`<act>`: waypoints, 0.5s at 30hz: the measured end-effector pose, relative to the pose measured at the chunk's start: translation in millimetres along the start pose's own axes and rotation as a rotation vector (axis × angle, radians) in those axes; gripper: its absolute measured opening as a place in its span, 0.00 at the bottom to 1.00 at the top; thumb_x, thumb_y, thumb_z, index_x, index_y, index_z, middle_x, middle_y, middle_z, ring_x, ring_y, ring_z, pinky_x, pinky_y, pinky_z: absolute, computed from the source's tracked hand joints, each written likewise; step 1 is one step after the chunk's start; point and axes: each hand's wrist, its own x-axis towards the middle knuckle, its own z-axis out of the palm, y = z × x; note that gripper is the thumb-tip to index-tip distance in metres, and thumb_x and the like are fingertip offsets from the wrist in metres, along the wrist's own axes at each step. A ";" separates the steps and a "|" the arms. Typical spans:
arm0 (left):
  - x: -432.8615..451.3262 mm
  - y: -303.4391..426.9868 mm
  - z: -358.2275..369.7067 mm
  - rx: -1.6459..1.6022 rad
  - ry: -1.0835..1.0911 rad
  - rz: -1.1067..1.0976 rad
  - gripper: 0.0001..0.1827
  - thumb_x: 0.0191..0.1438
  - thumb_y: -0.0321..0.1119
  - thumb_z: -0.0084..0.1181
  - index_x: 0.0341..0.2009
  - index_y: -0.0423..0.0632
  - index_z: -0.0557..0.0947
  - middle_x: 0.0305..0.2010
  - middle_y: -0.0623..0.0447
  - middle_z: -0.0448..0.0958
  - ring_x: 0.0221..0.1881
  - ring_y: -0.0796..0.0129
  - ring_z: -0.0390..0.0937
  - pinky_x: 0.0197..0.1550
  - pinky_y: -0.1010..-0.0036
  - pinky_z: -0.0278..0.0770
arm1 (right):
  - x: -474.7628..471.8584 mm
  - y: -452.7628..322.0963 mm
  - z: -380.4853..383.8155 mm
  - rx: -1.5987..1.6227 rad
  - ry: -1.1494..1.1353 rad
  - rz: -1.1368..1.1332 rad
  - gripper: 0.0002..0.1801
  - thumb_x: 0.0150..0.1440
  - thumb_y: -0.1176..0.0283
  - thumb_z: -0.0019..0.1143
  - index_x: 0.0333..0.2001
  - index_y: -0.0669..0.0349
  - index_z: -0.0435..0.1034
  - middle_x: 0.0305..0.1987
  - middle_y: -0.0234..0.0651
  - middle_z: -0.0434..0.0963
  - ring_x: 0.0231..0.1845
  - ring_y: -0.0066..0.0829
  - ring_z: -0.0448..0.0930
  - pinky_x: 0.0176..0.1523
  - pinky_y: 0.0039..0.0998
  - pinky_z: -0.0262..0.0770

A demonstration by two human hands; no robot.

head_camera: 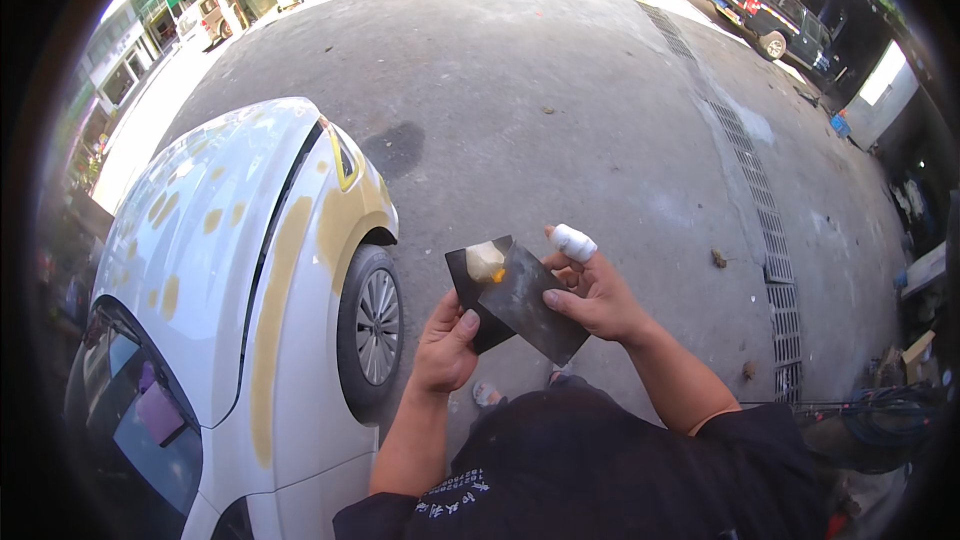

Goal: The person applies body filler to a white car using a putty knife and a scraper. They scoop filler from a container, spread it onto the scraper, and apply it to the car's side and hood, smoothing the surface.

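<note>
My left hand (448, 349) grips a thin dark plate (461, 270) by its near edge. A lump of off-white paste (484, 261), which looks like body filler, sits on that plate with a small orange dab (498, 276) beside it. In my right hand (592, 292) is a second dark, flat rectangular sheet (534, 306), like a spreader, pinched between thumb and fingers. It is tilted and overlaps the plate, hiding part of it; whether its edge touches the paste I cannot tell. One right finger wears a white bandage (574, 243).
A white car (300, 420) with tan filler patches (283, 330) stands close on the left, its front wheel (375, 326) near my left arm. A metal drain grate (757, 180) crosses the concrete at right. A dark pickup (787, 19) is parked far right; cables (877, 416) lie lower right.
</note>
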 end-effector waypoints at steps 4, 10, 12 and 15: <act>21.4 -8.6 6.5 0.001 0.123 0.015 0.24 0.68 0.36 0.39 0.66 0.43 0.61 0.64 0.48 0.66 0.64 0.62 0.65 0.66 0.64 0.61 | 22.5 -9.1 -8.4 -0.023 0.004 0.030 0.41 0.54 0.78 0.58 0.69 0.59 0.49 0.55 0.38 0.65 0.50 0.27 0.72 0.54 0.32 0.71; 53.5 -14.6 2.2 0.245 0.019 0.064 0.32 0.66 0.48 0.41 0.67 0.42 0.58 0.64 0.48 0.65 0.63 0.63 0.66 0.63 0.63 0.66 | 58.6 -24.2 -30.2 0.113 -0.071 0.002 0.41 0.54 0.76 0.60 0.69 0.59 0.49 0.56 0.39 0.66 0.52 0.28 0.73 0.55 0.32 0.72; 56.5 -7.2 -1.4 0.466 0.064 -0.037 0.32 0.66 0.50 0.40 0.67 0.42 0.59 0.63 0.46 0.66 0.62 0.60 0.67 0.59 0.60 0.70 | 72.7 -33.8 -39.3 0.207 -0.125 -0.054 0.41 0.55 0.77 0.60 0.69 0.60 0.49 0.57 0.40 0.68 0.53 0.29 0.74 0.56 0.33 0.72; 59.1 -1.0 -3.5 0.328 0.110 -0.176 0.32 0.66 0.51 0.38 0.66 0.42 0.59 0.62 0.43 0.67 0.58 0.50 0.71 0.51 0.55 0.75 | 85.5 -61.6 -55.9 0.198 -0.204 -0.174 0.38 0.56 0.79 0.57 0.68 0.62 0.51 0.58 0.40 0.71 0.55 0.30 0.74 0.59 0.34 0.71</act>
